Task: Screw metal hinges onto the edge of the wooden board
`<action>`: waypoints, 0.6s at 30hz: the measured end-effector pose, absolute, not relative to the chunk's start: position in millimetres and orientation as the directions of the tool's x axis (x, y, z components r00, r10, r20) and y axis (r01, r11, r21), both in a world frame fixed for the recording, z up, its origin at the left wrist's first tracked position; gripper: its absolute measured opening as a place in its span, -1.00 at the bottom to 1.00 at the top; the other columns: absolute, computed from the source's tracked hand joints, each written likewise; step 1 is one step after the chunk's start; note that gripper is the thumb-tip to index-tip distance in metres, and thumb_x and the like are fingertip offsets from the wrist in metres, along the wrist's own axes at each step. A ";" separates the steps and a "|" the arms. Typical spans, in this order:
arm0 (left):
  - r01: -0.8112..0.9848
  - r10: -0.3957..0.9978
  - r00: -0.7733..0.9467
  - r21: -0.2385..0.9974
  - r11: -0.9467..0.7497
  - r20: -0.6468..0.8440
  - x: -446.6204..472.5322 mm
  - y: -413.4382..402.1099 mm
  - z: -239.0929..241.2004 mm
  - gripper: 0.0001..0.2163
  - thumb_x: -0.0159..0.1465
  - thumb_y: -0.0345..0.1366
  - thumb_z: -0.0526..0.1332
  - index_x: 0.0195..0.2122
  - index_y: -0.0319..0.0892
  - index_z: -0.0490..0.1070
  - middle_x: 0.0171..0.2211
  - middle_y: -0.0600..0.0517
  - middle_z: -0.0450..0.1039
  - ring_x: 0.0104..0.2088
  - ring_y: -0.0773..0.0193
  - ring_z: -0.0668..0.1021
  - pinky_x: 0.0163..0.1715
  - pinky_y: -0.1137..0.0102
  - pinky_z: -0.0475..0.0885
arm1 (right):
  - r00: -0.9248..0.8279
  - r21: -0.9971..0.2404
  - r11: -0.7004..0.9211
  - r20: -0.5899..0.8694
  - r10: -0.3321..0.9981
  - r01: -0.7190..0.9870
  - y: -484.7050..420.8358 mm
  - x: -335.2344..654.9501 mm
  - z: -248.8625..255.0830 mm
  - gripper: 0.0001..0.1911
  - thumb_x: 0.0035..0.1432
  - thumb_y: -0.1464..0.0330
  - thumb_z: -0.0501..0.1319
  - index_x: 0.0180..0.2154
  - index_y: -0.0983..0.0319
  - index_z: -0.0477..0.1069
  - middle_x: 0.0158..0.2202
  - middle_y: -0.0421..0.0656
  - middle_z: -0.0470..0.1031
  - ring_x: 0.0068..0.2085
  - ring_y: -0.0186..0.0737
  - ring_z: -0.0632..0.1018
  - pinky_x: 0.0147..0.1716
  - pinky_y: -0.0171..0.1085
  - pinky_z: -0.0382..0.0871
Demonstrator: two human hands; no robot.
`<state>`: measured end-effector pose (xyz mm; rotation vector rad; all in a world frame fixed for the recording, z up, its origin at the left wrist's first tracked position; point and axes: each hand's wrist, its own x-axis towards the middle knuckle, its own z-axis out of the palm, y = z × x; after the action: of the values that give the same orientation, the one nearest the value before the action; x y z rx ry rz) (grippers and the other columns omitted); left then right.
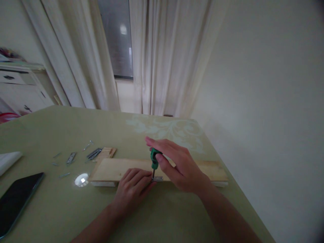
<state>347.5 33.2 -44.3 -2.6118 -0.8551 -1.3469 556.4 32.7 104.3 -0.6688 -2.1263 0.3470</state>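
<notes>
A green-handled screwdriver (154,158) stands nearly upright, its handle between the thumb and fingers of my right hand (181,163). Its tip meets the left end of a small metal plate with holes (158,179), which lies at the near edge of a pale wooden board (108,167). My left hand (135,185) rests on that edge, fingers bent and closed at the plate's left end, beside the screwdriver tip. Whether a screw sits under the tip is hidden by the fingers. Pale blocks (103,184) show under the board's ends.
Left of the board lie a small wooden piece (106,153), several metal plates (93,153), another plate (71,158) and loose screws (64,175). A phone (19,199) and a white object (9,160) are at the far left. A wall (273,118) borders the table's right side.
</notes>
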 end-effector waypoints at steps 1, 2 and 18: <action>0.513 0.438 0.457 0.173 -0.841 0.774 347.5 33.1 -43.7 -0.95 0.49 -0.34 0.33 -0.15 -0.14 0.60 -0.16 0.01 0.71 -0.19 0.17 0.64 -0.10 0.26 0.47 | -0.461 -0.452 0.814 0.672 0.580 0.364 33.0 556.0 103.7 -0.55 0.58 0.31 0.14 0.41 0.11 0.39 0.00 -0.08 0.61 0.02 -0.17 0.61 0.08 -0.16 0.54; 0.520 0.437 0.454 0.167 -0.838 0.776 347.6 33.0 -43.2 -0.95 0.48 -0.34 0.34 -0.15 -0.13 0.60 -0.17 0.00 0.71 -0.19 0.16 0.64 -0.10 0.25 0.48 | -0.421 -0.422 0.807 0.698 0.580 0.412 33.5 555.5 102.8 -0.59 0.54 0.24 0.23 0.33 0.11 0.49 -0.12 -0.10 0.60 -0.08 -0.16 0.60 0.00 -0.17 0.56; 0.534 0.427 0.442 0.151 -0.832 0.789 348.0 33.4 -43.2 -0.89 0.52 -0.34 0.27 -0.17 -0.12 0.59 -0.24 -0.01 0.68 -0.21 0.15 0.63 -0.13 0.26 0.48 | -0.367 -0.164 0.790 0.817 0.444 0.591 34.1 552.2 96.0 -0.49 0.44 0.22 0.31 0.34 0.21 0.47 -0.01 0.05 0.64 -0.01 0.02 0.61 0.02 0.01 0.58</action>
<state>348.0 33.4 -43.2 -2.5642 -0.8592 -1.3483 552.2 34.1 96.0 -0.7720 -2.0200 -0.1931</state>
